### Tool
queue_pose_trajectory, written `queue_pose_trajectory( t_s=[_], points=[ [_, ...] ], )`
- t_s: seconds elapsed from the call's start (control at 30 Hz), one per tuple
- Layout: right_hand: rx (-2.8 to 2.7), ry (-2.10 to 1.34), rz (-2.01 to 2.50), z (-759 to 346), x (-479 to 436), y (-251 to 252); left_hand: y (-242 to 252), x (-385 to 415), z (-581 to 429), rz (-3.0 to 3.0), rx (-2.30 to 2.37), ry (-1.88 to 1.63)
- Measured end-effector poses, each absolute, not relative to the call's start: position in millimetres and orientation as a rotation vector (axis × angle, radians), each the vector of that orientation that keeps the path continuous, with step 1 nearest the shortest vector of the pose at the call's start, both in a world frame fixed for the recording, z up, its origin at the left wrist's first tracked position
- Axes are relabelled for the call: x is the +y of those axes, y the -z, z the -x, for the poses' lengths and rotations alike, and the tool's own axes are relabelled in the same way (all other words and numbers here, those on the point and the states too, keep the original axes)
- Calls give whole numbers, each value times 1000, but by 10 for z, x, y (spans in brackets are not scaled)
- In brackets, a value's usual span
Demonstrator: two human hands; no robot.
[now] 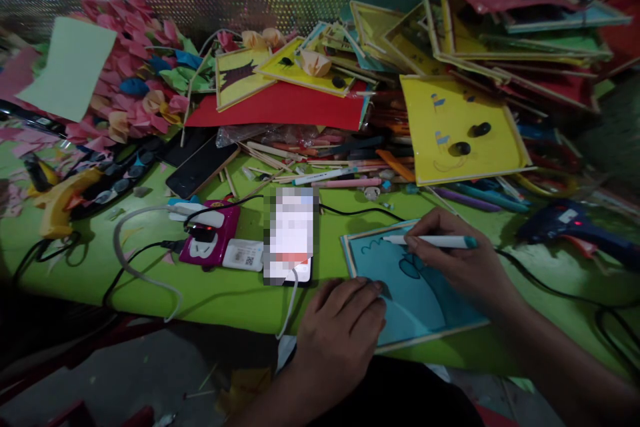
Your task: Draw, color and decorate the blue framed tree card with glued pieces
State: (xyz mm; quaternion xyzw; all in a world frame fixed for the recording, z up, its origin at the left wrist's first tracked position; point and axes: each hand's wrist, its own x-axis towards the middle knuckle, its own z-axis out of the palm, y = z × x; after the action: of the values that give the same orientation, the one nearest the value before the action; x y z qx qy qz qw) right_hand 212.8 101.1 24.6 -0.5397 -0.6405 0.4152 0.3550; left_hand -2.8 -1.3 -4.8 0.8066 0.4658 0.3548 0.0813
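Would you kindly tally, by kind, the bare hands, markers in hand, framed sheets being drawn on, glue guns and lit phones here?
Bare hands: 2 (left hand, right hand)
Marker in hand: 1
Blue framed sheet being drawn on: 1
Glue guns: 2 (yellow glue gun, dark blue glue gun)
Lit phone: 1
Total: 7
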Motion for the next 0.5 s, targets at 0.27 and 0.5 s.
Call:
queue_pose_trajectory(
  t_s=[0.27, 0.5],
  points=[
    [-1647, -1061, 1408, -2123, 1005, -266, 53, -23, 30, -2413, 1395, -1058],
    [-1654, -1073, 1399, -2138, 999, -243, 33, -12, 33, -2411, 1393, -1069]
  ],
)
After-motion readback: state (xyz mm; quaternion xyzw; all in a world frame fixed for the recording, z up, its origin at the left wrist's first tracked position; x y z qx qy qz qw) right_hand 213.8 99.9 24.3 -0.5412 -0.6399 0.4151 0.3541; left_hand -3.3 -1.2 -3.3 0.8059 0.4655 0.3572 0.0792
